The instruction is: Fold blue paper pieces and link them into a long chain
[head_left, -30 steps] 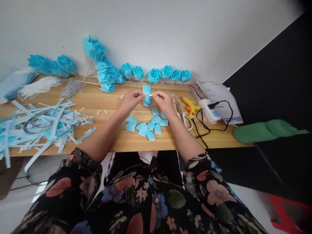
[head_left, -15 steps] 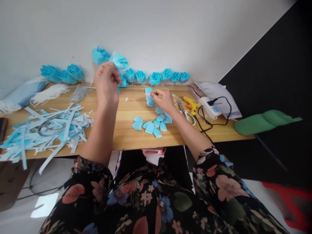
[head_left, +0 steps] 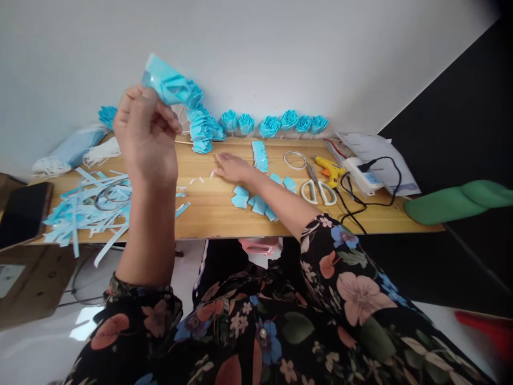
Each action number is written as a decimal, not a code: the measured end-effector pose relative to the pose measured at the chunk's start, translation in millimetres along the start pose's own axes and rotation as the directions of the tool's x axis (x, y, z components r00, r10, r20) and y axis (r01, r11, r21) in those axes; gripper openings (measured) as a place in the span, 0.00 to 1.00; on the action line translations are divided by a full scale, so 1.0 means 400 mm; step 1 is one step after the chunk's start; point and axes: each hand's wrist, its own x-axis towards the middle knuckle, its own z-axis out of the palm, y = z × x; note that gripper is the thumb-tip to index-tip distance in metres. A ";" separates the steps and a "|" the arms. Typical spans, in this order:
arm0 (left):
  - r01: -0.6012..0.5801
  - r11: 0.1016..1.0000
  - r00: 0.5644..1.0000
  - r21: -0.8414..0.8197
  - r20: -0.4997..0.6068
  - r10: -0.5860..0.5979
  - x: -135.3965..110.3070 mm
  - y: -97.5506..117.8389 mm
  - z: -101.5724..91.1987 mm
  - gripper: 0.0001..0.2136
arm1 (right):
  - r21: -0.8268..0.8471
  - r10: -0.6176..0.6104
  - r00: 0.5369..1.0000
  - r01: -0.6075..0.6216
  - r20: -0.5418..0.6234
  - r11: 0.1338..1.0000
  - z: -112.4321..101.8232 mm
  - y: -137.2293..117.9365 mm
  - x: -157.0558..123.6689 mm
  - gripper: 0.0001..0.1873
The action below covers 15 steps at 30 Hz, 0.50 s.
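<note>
My left hand (head_left: pixel 146 125) is raised over the left part of the table, its fingers closed on a blue artificial flower (head_left: pixel 168 83) tipped on its side. The part of the flower inside the fingers is hidden. Lower and to the right, my right hand (head_left: pixel 232 168) reaches left just above the tabletop, fingers loosely stretched out. A small white scrap (head_left: pixel 212 175) is at its fingertips. Right of that hand lies a stack of blue scalloped strips (head_left: pixel 260 156). Loose blue petals (head_left: pixel 240 198) are partly covered by my right forearm.
Finished blue flowers (head_left: pixel 269 126) line the wall. Blue and white strip offcuts (head_left: pixel 92 208) are heaped at left, near a phone (head_left: pixel 26 214) and face masks (head_left: pixel 72 149). At right are scissors (head_left: pixel 317 187), a tape roll (head_left: pixel 295 160), a yellow glue gun (head_left: pixel 329 171), a power strip (head_left: pixel 364 179) and a green bottle (head_left: pixel 452 206).
My right hand has moved left from the scalloped strips to the white scraps, and the pale strip it pinched is no longer in its fingers. My left hand has turned and tilted the flower.
</note>
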 end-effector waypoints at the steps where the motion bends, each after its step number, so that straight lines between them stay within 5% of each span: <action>1: -0.006 1.000 1.000 0.010 -0.007 0.006 0.001 0.006 -0.006 0.11 | 0.006 -0.047 0.997 0.047 0.057 0.999 0.014 -0.038 -0.001 0.31; 4: -0.007 0.999 1.000 0.039 0.004 0.007 0.004 0.019 -0.011 0.12 | 0.095 -0.202 0.973 0.192 0.108 0.977 0.048 -0.159 -0.007 0.37; 7: 0.011 0.998 1.000 0.063 0.019 -0.013 0.006 0.022 -0.003 0.13 | 0.237 -0.319 0.947 0.305 0.024 0.922 0.034 -0.226 -0.003 0.24; 13: 0.003 0.993 0.997 0.118 0.072 -0.012 0.005 0.011 0.038 0.14 | 0.157 -0.190 0.967 0.216 -0.168 0.964 -0.053 -0.241 0.009 0.15; 15: 0.093 0.985 0.996 0.148 -0.011 -0.093 0.002 0.004 0.057 0.15 | 0.128 -0.211 0.969 0.226 -0.126 0.966 -0.049 -0.248 0.014 0.15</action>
